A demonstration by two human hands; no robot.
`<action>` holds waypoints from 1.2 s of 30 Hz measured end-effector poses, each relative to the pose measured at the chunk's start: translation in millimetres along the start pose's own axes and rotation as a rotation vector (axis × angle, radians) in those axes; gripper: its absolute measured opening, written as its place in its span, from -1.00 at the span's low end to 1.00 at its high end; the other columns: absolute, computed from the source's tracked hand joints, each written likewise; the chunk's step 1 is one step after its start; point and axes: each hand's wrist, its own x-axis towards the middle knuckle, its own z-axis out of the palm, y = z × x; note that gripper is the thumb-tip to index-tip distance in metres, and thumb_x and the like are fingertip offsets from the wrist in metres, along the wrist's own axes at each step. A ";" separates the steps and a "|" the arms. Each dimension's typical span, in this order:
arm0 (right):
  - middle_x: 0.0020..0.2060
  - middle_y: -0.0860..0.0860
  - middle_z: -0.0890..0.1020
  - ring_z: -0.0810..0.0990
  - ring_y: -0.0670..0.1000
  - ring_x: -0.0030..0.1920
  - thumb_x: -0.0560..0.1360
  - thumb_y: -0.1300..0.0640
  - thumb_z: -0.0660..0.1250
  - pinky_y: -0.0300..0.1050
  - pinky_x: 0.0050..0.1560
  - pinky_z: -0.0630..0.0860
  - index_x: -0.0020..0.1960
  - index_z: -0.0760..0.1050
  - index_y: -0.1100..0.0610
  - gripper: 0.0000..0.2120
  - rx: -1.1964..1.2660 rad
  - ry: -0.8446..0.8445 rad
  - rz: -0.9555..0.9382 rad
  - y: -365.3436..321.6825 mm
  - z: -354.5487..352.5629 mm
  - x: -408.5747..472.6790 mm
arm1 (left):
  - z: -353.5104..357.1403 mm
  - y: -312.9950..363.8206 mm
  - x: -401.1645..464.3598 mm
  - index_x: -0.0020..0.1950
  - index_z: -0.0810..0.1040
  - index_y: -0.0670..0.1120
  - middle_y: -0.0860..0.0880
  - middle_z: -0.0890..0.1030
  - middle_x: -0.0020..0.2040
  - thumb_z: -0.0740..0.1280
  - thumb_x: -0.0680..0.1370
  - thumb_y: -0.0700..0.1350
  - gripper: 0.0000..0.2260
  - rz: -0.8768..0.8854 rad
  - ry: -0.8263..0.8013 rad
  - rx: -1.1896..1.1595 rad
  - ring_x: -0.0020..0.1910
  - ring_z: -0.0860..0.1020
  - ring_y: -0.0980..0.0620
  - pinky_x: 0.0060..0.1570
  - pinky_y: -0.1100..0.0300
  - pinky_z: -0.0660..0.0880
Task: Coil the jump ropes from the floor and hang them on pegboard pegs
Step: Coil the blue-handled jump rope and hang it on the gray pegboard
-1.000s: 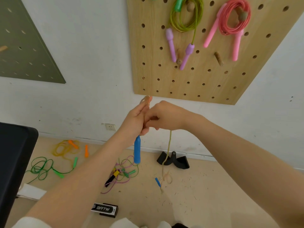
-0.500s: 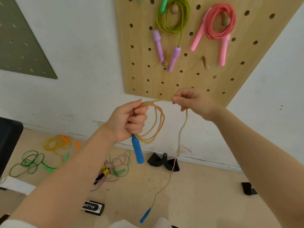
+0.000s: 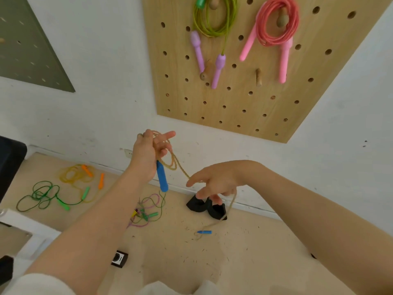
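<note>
My left hand grips a small coil of tan jump rope together with its blue handle, which hangs down. The rope runs down to my right hand, whose curled fingers hold it loosely while the index finger points left. From there it drops to the floor, ending at the second blue handle. On the wooden pegboard above, a green rope with purple handles and a pink rope hang coiled on pegs. Two bare pegs stick out lower down.
On the floor lie a green rope, a yellow rope with orange handles and a tangled pink-and-green rope. A black strap sits by the wall. A small black box lies near my feet. A dark object stands at left.
My right hand dropped from beside the pegboard's lower edge to below my left hand, sliding along the rope. The far blue handle now lies further out on the floor.
</note>
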 end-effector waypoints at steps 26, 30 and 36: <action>0.02 0.00 0.61 0.54 -0.06 -0.07 0.45 0.21 0.38 -0.36 -0.07 0.39 0.23 0.50 0.11 -0.65 0.090 0.859 -0.485 46.1 -16.8 -35.3 | 70.2 0.6 -80.3 -0.13 0.36 -0.13 -0.03 0.35 -0.66 -0.03 0.66 -0.01 -0.70 -0.138 -0.531 0.287 -0.73 0.15 0.13 -0.63 0.36 0.11; -0.14 -0.07 0.57 0.47 -0.12 -0.16 0.42 0.19 0.43 -0.27 -0.06 0.40 0.07 0.53 0.16 -0.76 0.342 0.786 -0.437 50.2 -11.4 -35.1 | 71.5 3.9 -83.2 -0.20 0.33 -0.14 -0.02 0.38 -0.63 -0.04 0.65 -0.02 -0.67 -0.117 -0.573 0.325 -0.69 0.23 0.11 -0.61 0.33 0.22; -0.56 -0.08 0.44 0.42 -0.08 -0.38 0.51 0.22 0.30 -0.23 -0.23 0.32 -0.21 0.51 0.18 -0.88 0.814 0.479 -0.382 73.9 -10.9 -43.9 | 71.1 -3.2 -78.4 -0.15 0.37 -0.12 0.07 0.37 -0.52 -0.01 0.66 -0.09 -0.73 -0.079 -0.446 0.239 -0.54 0.43 0.09 -0.46 0.31 0.43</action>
